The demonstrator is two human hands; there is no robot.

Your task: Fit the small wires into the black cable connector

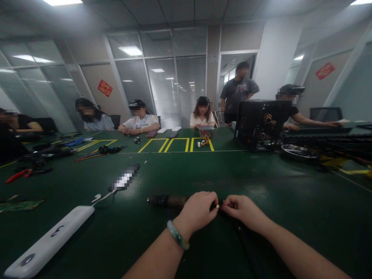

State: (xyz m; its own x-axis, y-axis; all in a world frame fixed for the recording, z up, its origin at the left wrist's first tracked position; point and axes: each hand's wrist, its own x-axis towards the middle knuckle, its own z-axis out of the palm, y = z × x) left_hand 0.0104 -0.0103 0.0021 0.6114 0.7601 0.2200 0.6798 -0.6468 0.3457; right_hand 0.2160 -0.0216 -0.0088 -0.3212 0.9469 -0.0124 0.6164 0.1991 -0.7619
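My left hand [200, 209], with a green bangle [178, 235] on its wrist, has its fingers curled together at a small gold-coloured metal piece [217, 207]. My right hand [242, 211] is pinched closed just right of that piece; what lies between its fingertips is hidden. Behind and left of the left hand lies a dark cylindrical tool [171, 201] with a narrowed left end, resembling an electric screwdriver, partly covered by the hands. A dark cable [242, 234] runs down the table under the right wrist.
On the green table [139, 240], a white power bank [49, 242] is wired to a phone [126, 178]. Red-handled pliers [19, 175] and a circuit board [20, 204] lie left. A black computer case [252, 124] and metal bowl [299, 151] stand right. Several people are across the table.
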